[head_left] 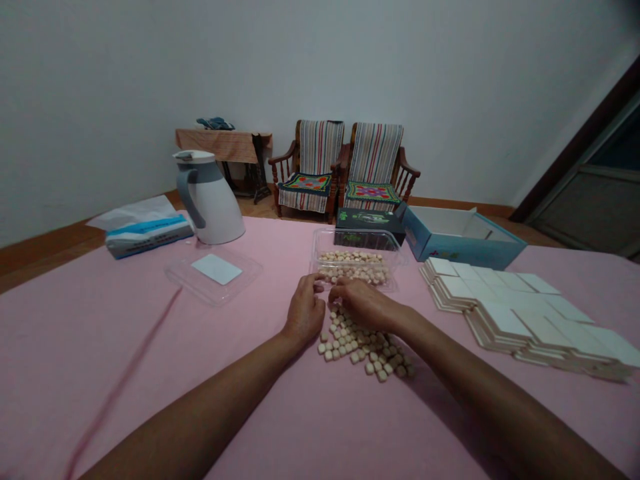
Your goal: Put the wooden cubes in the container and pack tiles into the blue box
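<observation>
Small pale wooden cubes (pixel 343 347) lie in a loose pile on the pink cloth, several of them under my right forearm. Behind them stands a clear plastic box (pixel 395 260) partly filled with more wooden cubes (pixel 353 260). My left hand (pixel 306 310) rests at the box's near left corner, its fingers curled inward; what they hold, if anything, is hidden. Over the far end of the loose pile, my right hand (pixel 363 303) is bent down with fingertips drawn together. Whatever is between those fingertips cannot be made out.
A clear plastic lid (pixel 180 272) with a white label lies left, near a white jug (pixel 217 207) and a tissue pack (pixel 150 235). Stacked white tiles (pixel 515 300) spread at right. Behind are a blue open box (pixel 460 247) and a black box (pixel 370 223); two chairs stand beyond.
</observation>
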The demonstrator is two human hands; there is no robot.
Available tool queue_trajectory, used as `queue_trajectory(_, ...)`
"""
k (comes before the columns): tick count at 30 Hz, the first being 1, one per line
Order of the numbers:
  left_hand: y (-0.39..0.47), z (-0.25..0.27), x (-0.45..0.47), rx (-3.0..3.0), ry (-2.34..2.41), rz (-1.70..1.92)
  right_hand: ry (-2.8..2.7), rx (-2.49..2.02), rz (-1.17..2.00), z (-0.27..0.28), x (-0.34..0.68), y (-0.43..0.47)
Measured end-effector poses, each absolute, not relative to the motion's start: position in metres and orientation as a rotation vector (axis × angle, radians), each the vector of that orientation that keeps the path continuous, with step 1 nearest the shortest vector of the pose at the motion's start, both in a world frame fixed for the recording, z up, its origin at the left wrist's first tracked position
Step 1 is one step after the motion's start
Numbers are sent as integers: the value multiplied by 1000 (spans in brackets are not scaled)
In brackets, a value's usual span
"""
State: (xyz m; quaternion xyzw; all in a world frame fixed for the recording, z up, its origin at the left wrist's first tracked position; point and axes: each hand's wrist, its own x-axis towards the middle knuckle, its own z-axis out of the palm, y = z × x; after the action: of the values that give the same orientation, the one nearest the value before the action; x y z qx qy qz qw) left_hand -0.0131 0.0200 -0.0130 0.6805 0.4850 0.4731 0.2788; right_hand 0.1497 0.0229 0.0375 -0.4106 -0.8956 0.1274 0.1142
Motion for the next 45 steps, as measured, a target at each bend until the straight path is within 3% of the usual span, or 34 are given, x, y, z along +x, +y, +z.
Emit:
queue_trajectory(9, 21, -14, -14, 1753, 1334, 1286, -2564, -1259, 381, 51, 156, 16)
queue_trajectory(18, 20, -12, -14, 1736, 1340, 1260, -2073, -1400, -55, 97, 173, 33)
queue_trajectory(25, 23, -16, -15, 1719, 1309, 1287, -2550, -1411, 334, 63, 147, 7)
queue_trajectory(37, 24, -13, -16, 1670, 1325, 1295, -2565, -1518, 346, 46, 136, 7)
queue_trajectory(45, 26, -15, -14, 1723, 1362, 1292, -1962, -1302, -54, 94, 174, 26)
